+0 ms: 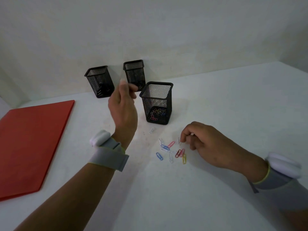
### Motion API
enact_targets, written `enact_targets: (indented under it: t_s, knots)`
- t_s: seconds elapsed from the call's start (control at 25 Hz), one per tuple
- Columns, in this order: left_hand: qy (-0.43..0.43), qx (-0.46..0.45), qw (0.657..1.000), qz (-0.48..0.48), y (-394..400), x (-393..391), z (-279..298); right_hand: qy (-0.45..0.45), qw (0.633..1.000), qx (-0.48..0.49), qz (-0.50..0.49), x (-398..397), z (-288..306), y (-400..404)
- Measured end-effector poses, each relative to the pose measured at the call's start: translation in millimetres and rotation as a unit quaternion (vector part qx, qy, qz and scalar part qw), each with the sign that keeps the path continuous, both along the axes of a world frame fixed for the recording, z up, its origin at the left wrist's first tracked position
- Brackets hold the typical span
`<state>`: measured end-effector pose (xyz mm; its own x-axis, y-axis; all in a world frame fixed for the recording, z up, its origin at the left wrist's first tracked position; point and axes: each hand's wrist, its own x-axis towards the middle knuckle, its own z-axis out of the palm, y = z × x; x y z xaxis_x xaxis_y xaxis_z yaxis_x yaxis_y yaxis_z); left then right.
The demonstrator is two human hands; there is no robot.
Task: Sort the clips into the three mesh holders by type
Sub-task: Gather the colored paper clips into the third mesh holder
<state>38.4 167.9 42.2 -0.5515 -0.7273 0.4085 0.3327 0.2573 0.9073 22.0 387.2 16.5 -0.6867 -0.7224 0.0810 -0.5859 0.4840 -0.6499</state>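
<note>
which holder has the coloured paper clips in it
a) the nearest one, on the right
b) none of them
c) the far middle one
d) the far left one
a: the nearest mesh holder shows pink, blue and yellow paper clips through its mesh at the bottom, while the two far holders hold only dark things.

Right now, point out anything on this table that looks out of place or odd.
One white paper clip lies alone on the white table, apart from the cluster of coloured paper clips near the right hand. Otherwise nothing stands out: all three black mesh holders stand upright and the red folder lies flat.
</note>
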Motion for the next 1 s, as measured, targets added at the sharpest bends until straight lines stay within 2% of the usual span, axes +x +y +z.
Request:
enact_targets:
  t_s: [0.2,0.32,0.48,0.68,0.76,0.88,0.96,1.0]
  knots:
    - [-0.108,0.041,0.993,-0.009,-9.2,12.2,-39.0,-0.024,0.999,0.034,0.003,7.3,-1.3,-2.4]
    - [-0.139,0.060,0.988,-0.014,-14.3,17.8,-46.2,-0.012,0.997,0.067,0.033,9.2,1.2,-1.7]
    - [-0.133,0.098,0.986,-0.024,-15.3,22.8,-41.6,0.055,0.991,0.097,0.077,6.5,-0.6,-0.9]
    - [-0.144,0.078,0.986,-0.033,-12.6,23.5,-42.4,0.139,0.982,0.106,0.070,12.7,-9.4,-5.6]
    - [-0.147,0.079,0.985,-0.033,-12.6,23.1,-42.0,0.068,0.997,0.031,0.031,13.4,-3.7,-6.0]
    - [-0.146,0.083,0.985,-0.038,-13.3,22.6,-43.0,-0.025,0.998,-0.060,-0.028,7.5,-2.0,-8.2]
    - [-0.146,0.079,0.985,-0.040,-13.5,22.9,-43.8,-0.150,0.980,-0.121,-0.041,6.0,-3.4,-11.9]
    - [-0.145,0.078,0.986,-0.040,-13.2,22.7,-43.7,-0.239,0.954,-0.174,-0.047,5.2,-2.9,-13.1]
